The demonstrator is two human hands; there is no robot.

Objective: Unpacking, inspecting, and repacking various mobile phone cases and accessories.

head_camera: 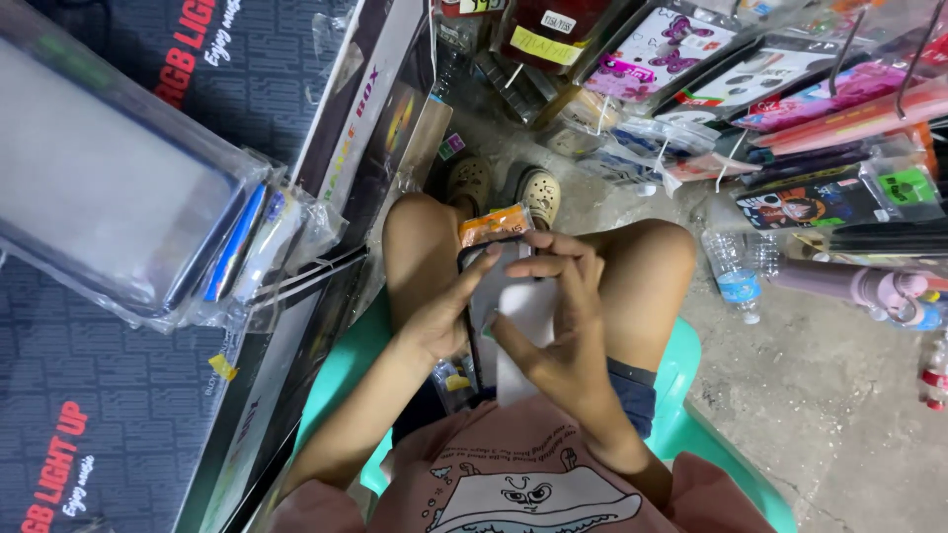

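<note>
I sit on a teal plastic chair [681, 395] and look down at my lap. My left hand [444, 316] grips the left side of a flat clear packet with an orange header [494, 225]. Inside the packet shows a dark phone-sized item with a white backing sheet [528, 326]. My right hand [563, 316] holds the packet's right side, its fingers curled across the top of it. Both hands hover between my bare knees [420, 247]. The lower part of the packet is hidden by my palms.
Large dark printed boxes [118, 395] and a bundle of clear-wrapped flat packs [128, 188] crowd the left. Hanging packaged phone cases [790, 109] fill the top right. A plastic water bottle [736, 276] stands on the concrete floor [839, 395]. My beige clogs [538, 192] rest ahead.
</note>
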